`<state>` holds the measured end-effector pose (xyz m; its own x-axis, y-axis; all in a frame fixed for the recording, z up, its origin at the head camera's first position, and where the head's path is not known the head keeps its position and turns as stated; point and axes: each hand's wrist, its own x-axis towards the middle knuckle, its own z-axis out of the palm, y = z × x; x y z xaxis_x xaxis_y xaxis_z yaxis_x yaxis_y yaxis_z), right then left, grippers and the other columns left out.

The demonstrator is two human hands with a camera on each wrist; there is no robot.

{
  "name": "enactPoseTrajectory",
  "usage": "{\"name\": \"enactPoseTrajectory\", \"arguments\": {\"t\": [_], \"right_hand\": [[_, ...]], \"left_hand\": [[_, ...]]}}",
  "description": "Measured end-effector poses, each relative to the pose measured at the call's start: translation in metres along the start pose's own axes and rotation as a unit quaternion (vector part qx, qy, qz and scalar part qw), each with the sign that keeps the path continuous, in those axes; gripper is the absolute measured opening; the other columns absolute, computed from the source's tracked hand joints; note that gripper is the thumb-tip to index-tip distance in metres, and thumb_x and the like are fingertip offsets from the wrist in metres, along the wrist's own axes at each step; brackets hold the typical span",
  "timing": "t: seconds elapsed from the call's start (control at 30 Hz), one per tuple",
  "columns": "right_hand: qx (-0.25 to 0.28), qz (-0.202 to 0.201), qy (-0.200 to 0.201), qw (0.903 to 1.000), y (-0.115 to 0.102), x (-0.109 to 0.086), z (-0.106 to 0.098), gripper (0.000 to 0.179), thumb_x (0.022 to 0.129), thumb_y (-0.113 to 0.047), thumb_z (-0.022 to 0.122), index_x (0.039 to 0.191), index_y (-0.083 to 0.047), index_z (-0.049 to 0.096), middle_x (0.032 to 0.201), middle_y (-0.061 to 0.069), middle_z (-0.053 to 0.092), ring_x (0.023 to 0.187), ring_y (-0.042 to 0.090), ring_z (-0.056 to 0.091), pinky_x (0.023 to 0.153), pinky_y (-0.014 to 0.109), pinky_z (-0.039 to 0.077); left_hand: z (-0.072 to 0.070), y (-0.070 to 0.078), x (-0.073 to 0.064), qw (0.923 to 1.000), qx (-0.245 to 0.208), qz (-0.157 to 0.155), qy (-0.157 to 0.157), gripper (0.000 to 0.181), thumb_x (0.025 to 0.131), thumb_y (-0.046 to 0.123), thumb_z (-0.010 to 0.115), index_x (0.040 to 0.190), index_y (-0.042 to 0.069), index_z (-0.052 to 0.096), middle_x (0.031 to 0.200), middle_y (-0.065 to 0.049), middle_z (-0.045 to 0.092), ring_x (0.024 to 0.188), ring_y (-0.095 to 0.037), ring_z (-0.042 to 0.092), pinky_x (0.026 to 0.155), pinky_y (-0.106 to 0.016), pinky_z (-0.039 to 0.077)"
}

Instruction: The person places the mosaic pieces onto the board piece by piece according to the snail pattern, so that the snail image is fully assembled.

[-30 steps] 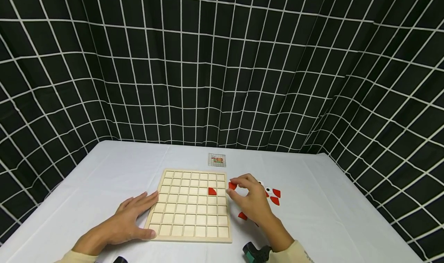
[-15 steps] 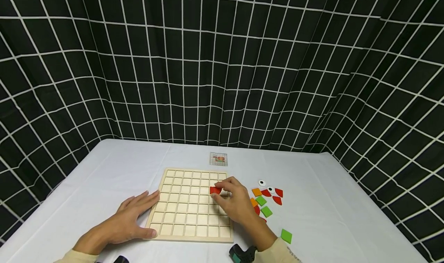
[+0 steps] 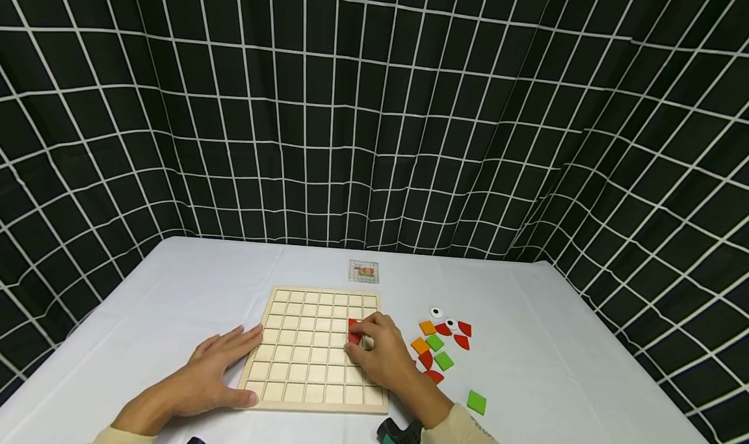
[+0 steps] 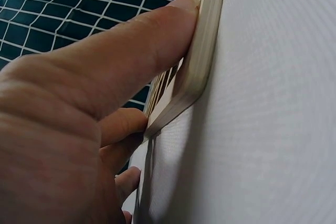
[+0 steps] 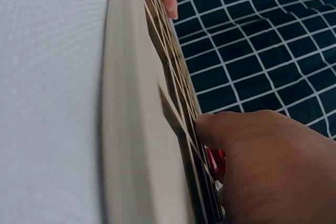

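Observation:
A pale wooden grid board (image 3: 287, 372) lies on the white table. My left hand (image 3: 205, 379) rests on its left side with fingers fairly straight, the thumb on the near left corner; the left wrist view shows that thumb (image 4: 157, 35) pressing the frame. Over the right part of the grid, my right hand (image 3: 383, 356) pinches a red tile (image 3: 354, 337) between thumb and fingers, low over the cells. Another red tile (image 3: 352, 323), a quarter-circle, sits in a cell just beyond it, partly covered by the fingers. In the right wrist view, red (image 5: 216, 161) shows beneath the thumb.
Right of the board lie loose tiles: several red quarter-circles (image 3: 461, 342), orange squares (image 3: 428, 327), green squares (image 3: 443, 361) and white eye discs (image 3: 435, 313). A lone green square (image 3: 476, 402) is nearer. A small picture card (image 3: 364, 272) lies behind the board.
My right hand has brought the red tile from beside the board leftward onto the grid, then slightly nearer, from beside the placed red tile to just below it. The left hand stays put.

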<state>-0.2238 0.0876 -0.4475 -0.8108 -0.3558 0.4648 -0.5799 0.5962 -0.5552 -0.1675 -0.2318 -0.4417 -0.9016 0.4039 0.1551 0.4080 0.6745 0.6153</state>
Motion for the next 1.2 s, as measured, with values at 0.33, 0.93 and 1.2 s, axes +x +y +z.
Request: {"name": "enactPoseTrajectory", "arguments": {"t": [0.33, 0.93, 1.2], "right_hand": [[-0.02, 0.004, -0.004, 0.9998, 0.0009, -0.0002, 0.0008, 0.024, 0.08, -0.018, 0.079, 0.101, -0.008, 0.073, 0.094, -0.006, 0.055, 0.091, 0.013, 0.051, 0.078, 0.032, 0.049], [-0.024, -0.009, -0.002, 0.9997, 0.0015, -0.0003, -0.0005, 0.018, 0.082, -0.012, 0.076, 0.099, -0.008, 0.073, 0.093, -0.005, 0.056, 0.088, 0.015, 0.052, 0.075, 0.034, 0.048], [-0.019, -0.012, -0.005, 0.9997, 0.0015, 0.0001, -0.001, 0.016, 0.082, -0.01, 0.074, 0.098, -0.008, 0.073, 0.091, -0.003, 0.058, 0.084, 0.014, 0.051, 0.072, 0.031, 0.047]], "left_hand": [[0.0001, -0.0004, 0.0006, 0.9999, -0.004, -0.014, -0.005, 0.098, 0.067, 0.053, 0.078, 0.144, 0.003, 0.044, 0.152, -0.01, 0.035, 0.139, -0.042, 0.018, 0.105, -0.06, 0.003], [-0.0004, 0.001, 0.0019, 0.9997, -0.005, -0.019, -0.013, 0.099, 0.068, 0.053, 0.078, 0.144, 0.001, 0.042, 0.152, -0.011, 0.034, 0.139, -0.042, 0.017, 0.105, -0.06, 0.003], [-0.0004, 0.0014, 0.002, 0.9998, 0.002, -0.019, -0.011, 0.099, 0.068, 0.054, 0.078, 0.144, 0.001, 0.043, 0.152, -0.011, 0.034, 0.139, -0.043, 0.018, 0.105, -0.06, 0.004]]}}
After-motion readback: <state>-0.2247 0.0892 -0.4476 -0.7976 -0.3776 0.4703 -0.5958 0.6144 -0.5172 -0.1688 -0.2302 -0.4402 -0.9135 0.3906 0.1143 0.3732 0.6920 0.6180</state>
